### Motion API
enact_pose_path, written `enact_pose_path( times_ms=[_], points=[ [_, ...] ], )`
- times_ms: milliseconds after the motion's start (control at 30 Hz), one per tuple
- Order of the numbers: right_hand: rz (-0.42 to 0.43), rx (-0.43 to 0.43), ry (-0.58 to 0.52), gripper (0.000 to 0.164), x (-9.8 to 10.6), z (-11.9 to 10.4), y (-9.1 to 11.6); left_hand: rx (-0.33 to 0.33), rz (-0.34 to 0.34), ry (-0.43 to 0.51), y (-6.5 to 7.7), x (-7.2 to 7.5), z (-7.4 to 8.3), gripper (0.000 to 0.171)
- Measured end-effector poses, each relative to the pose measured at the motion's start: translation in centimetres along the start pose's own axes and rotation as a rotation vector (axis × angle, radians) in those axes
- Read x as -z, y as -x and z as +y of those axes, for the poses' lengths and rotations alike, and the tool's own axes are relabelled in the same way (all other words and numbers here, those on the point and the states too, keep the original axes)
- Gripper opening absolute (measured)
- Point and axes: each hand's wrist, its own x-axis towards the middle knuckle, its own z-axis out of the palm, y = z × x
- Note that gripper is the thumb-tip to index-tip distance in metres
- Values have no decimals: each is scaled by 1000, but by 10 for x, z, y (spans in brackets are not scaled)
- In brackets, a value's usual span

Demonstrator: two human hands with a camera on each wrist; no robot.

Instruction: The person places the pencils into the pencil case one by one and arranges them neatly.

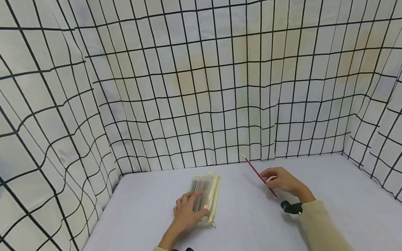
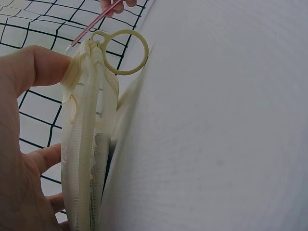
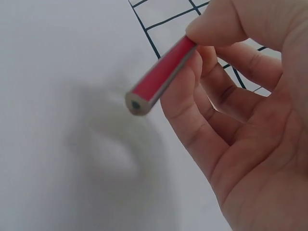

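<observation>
A pale yellow zip pencil case (image 1: 213,194) with a see-through window lies flat on the table, and several pencils (image 1: 199,186) show inside it. My left hand (image 1: 188,212) rests on its near part with fingers spread. In the left wrist view the thumb touches the case (image 2: 79,159) near the end with a yellow zip ring (image 2: 144,53). To the right, my right hand (image 1: 283,182) pinches a pink-red pencil (image 1: 254,170) between thumb and fingers, held slanted above the table. Its whitish tip points away; the flat end of the pencil (image 3: 163,70) shows a dark green core.
The table (image 1: 249,233) has a white cover. A white curtain with a black grid (image 1: 205,74) stands behind the table and along both sides. Each wrist bears a small black camera, one of them the right wrist camera (image 1: 290,207).
</observation>
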Motion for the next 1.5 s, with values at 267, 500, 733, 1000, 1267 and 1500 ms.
enact_pose_path(
  times_ms=[267,500,733,1000,1267,1500],
  points=[
    [-30,-45,-76,47,-10,-11,-3,-5,0,-9,0,1,2,76],
    [-47,-61,-111,45,-18,-19,-6,10,-20,-24,-1,2,2,78],
    [-61,-63,-139,36,-25,-21,-11,6,-14,-19,0,2,1,77],
    [-69,-71,-180,37,-31,-18,-14,6,-13,-23,-1,1,1,77],
    [-103,-45,-212,45,-38,-22,-16,7,-13,-20,-1,2,1,77],
    [-84,-79,-301,48,-48,-26,-19,4,-11,-20,-1,1,0,76]
  ],
)
